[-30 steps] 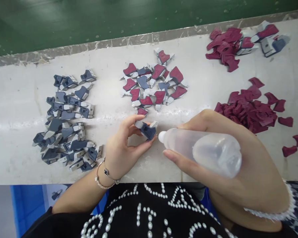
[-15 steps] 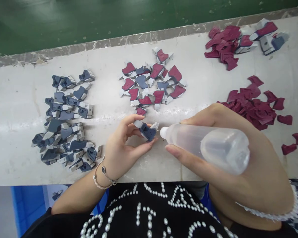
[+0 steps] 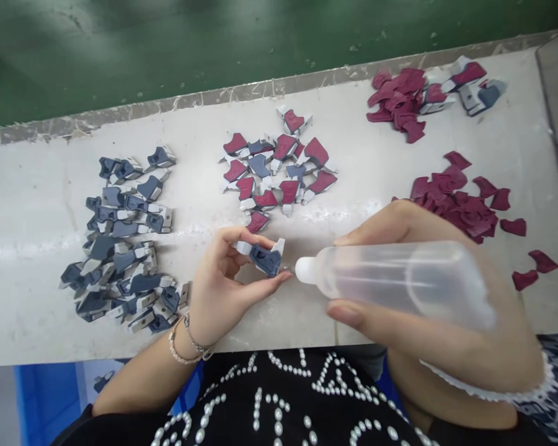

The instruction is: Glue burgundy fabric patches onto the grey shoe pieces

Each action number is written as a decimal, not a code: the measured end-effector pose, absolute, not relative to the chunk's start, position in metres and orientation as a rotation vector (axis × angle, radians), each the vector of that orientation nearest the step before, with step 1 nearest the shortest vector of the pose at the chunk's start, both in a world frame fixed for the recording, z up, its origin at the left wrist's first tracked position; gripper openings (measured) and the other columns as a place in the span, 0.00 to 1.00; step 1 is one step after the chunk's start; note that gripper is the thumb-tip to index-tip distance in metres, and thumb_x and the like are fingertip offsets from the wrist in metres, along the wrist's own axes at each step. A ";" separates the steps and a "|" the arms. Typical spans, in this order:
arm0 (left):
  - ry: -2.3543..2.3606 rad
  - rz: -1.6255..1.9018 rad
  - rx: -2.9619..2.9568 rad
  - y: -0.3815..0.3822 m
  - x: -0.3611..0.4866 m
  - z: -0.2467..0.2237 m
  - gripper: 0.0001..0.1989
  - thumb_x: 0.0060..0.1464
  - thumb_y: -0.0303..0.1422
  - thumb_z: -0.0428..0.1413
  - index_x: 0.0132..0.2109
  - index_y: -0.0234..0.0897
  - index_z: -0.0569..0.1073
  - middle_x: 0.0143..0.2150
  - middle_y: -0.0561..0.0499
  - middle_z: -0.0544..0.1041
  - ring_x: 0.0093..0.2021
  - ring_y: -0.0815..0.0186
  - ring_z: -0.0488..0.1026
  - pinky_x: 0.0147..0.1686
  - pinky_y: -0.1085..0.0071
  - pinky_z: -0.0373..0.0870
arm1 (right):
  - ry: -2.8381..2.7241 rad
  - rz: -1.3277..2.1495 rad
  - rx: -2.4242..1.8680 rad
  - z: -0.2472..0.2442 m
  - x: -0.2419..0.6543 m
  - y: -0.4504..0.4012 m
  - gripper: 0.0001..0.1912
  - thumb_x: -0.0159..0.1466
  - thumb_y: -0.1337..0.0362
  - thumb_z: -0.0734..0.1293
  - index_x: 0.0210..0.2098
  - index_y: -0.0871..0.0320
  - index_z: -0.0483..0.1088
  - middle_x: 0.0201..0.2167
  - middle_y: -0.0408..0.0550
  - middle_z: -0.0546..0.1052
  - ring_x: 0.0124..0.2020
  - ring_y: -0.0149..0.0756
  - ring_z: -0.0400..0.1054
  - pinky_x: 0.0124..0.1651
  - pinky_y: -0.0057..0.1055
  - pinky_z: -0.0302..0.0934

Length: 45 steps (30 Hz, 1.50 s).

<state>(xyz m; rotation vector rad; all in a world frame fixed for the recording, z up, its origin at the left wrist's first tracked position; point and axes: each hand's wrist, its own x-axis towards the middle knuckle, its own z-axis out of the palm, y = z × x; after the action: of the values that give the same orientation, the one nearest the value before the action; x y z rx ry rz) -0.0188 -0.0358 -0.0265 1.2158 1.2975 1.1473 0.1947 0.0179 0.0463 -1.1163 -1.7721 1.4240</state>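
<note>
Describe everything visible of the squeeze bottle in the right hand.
The squeeze bottle is translucent, milky-looking plastic, its body tapering to a rounded white nozzle tip. It lies nearly level, tip pointing left at the grey part pinched in the left hand; whether they touch cannot be told. The right hand wraps it from above and below.

The person's right hand [image 3: 446, 353] has swung the squeeze bottle [image 3: 400, 279] nearer level, its base now closer to 3 o'clock. The left hand [image 3: 223, 291] has turned the blue-grey moulded part [image 3: 265, 260] slightly. The view has shifted too: the piles [image 3: 265, 173] slid toward 9 o'clock, and the white bench's [image 3: 525, 124] end appears at 2 o'clock.
</note>
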 end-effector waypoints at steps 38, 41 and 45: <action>1.550 1.110 1.241 -0.036 -0.036 -0.018 0.13 0.50 0.34 0.66 0.42 0.43 0.73 0.41 0.53 0.77 0.43 0.67 0.79 0.39 0.79 0.80 | -2.846 0.536 -1.647 0.006 0.252 0.074 0.09 0.58 0.79 0.65 0.30 0.60 0.74 0.30 0.52 0.77 0.38 0.50 0.70 0.42 0.43 0.64; 1.537 1.104 1.272 -0.035 -0.035 -0.021 0.12 0.51 0.33 0.66 0.42 0.42 0.72 0.40 0.52 0.77 0.42 0.67 0.78 0.43 0.74 0.80 | -2.815 0.661 -1.601 0.008 0.250 0.078 0.12 0.59 0.78 0.64 0.34 0.59 0.76 0.31 0.51 0.79 0.35 0.45 0.73 0.39 0.40 0.66; 1.535 1.118 1.237 -0.033 -0.034 -0.023 0.13 0.51 0.34 0.66 0.41 0.40 0.72 0.40 0.50 0.77 0.42 0.64 0.78 0.40 0.71 0.81 | -2.687 0.757 -1.544 0.018 0.239 0.082 0.08 0.63 0.68 0.66 0.34 0.54 0.79 0.31 0.47 0.80 0.35 0.43 0.74 0.40 0.39 0.68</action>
<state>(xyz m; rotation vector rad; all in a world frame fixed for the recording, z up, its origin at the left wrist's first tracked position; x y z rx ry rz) -0.0341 -0.0327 -0.0231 1.2374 1.5346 1.1177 0.2394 0.0820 0.0185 -1.5442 -2.6871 0.7569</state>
